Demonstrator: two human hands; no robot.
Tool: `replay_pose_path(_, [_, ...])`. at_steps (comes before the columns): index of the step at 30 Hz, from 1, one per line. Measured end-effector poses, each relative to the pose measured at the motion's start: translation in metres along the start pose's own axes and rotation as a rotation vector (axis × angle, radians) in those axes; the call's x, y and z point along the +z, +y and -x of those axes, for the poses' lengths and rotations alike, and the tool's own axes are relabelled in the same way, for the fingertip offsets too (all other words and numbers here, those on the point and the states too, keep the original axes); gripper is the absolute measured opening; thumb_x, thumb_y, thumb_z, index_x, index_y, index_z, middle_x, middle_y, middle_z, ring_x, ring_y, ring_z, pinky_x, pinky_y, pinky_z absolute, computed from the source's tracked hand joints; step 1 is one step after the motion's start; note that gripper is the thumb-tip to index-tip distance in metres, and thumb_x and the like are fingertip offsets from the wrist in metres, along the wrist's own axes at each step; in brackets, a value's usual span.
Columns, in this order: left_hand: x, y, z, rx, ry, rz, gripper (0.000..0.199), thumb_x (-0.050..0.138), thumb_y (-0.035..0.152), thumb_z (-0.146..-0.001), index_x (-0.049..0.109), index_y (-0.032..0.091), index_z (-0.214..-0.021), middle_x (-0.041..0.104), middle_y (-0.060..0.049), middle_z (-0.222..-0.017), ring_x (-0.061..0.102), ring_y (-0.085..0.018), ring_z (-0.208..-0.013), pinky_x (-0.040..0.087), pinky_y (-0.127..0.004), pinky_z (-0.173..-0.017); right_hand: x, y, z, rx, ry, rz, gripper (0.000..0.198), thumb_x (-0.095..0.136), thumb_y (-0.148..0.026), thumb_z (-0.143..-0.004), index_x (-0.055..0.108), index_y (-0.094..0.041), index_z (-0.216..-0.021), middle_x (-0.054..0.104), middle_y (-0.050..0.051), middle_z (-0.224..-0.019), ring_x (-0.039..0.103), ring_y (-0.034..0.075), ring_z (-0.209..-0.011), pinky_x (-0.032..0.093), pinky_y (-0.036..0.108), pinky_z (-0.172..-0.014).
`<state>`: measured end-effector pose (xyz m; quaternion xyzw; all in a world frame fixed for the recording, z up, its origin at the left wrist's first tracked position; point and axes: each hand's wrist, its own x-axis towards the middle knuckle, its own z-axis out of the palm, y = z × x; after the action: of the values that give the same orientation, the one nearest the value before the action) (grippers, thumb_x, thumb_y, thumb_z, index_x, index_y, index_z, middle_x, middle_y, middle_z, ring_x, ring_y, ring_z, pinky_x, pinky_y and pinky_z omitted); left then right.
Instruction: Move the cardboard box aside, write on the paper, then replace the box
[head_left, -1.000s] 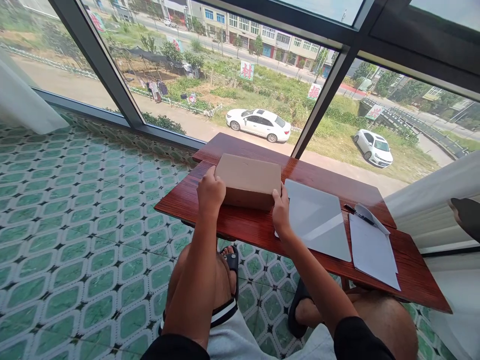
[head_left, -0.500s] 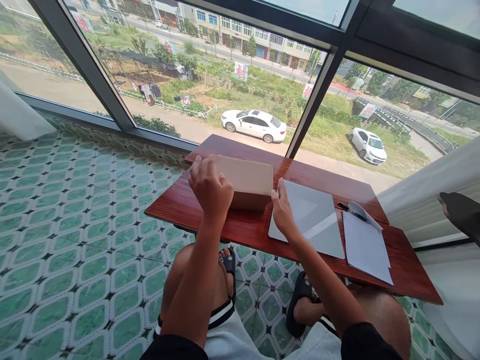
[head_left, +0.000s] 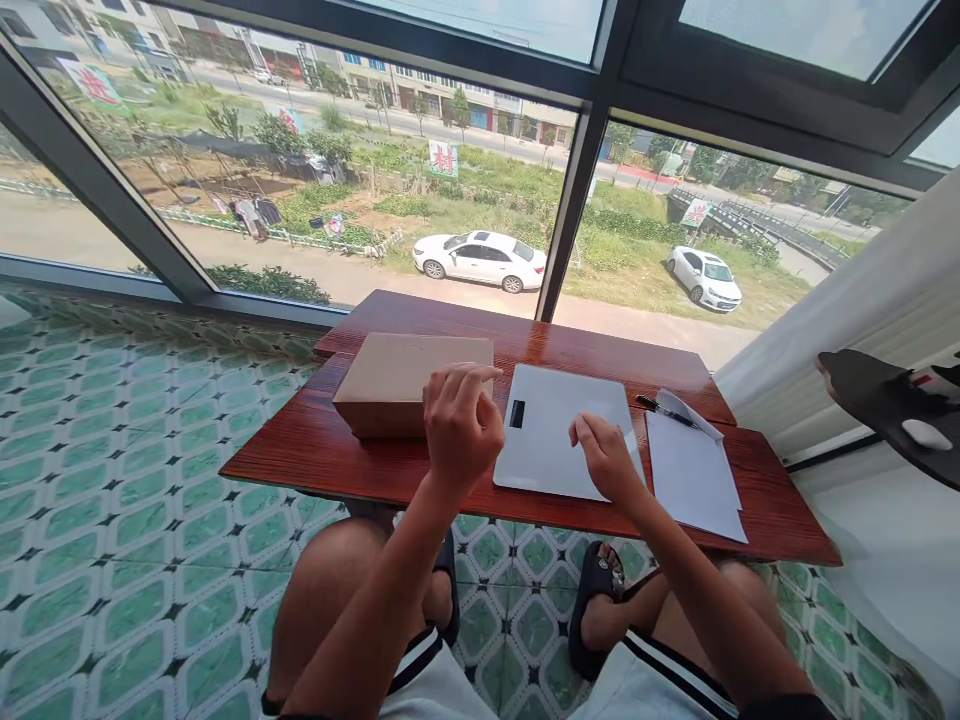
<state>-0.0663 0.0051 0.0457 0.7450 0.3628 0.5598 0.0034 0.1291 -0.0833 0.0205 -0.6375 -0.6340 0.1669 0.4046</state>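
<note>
A closed brown cardboard box (head_left: 390, 375) sits on the left part of the dark red wooden table (head_left: 285, 450). My left hand (head_left: 463, 425) is in front of the box's right end and hides part of it. Its fingers reach to the right, thumb apart, and it holds nothing. To the right lies a flat silver-white scale (head_left: 555, 465) with a small dark display near its left edge. Over its right side is my right hand (head_left: 604, 455), fingers bent and drawn together, nothing visible in them. Whether it touches the scale I cannot tell.
White paper sheets (head_left: 694, 480) lie right of the scale, with a black pen (head_left: 664, 408) on top. Beyond the table stands a large window (head_left: 480, 180). A white curtain (head_left: 840, 320) and a dark shelf-like object (head_left: 892, 410) are on the right.
My left hand has come off the box's left end and moved right. My right hand has left the box's right side and is over the scale, whose display now shows. The view has shifted.
</note>
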Motion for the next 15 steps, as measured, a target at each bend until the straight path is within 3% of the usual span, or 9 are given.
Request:
replay_pose_path(7, [0.025, 0.048, 0.025, 0.2, -0.212, 0.102, 0.031, 0.049, 0.001, -0.079, 0.059, 0.019, -0.101, 0.068, -0.003, -0.094, 0.058, -0.02, -0.095, 0.042, -0.037, -0.089, -0.033, 0.024, 0.021, 0.0, -0.062, 0.08, 0.035, 0.033, -0.031, -0.098, 0.036, -0.018, -0.066, 0.043, -0.001, -0.064, 0.04, 0.013, -0.063, 0.027, 0.03, -0.065])
replay_pose_path(15, [0.048, 0.086, 0.067, 0.42, -0.452, 0.162, 0.029, 0.049, 0.003, -0.078, 0.059, 0.016, -0.102, 0.068, -0.005, -0.094, 0.057, -0.022, -0.095, 0.043, -0.038, -0.085, -0.056, 0.055, 0.023, -0.04, -0.196, 0.173, 0.032, 0.039, -0.025, -0.095, 0.032, -0.017, -0.065, 0.041, -0.001, -0.063, 0.037, 0.012, -0.063, 0.024, 0.029, -0.064])
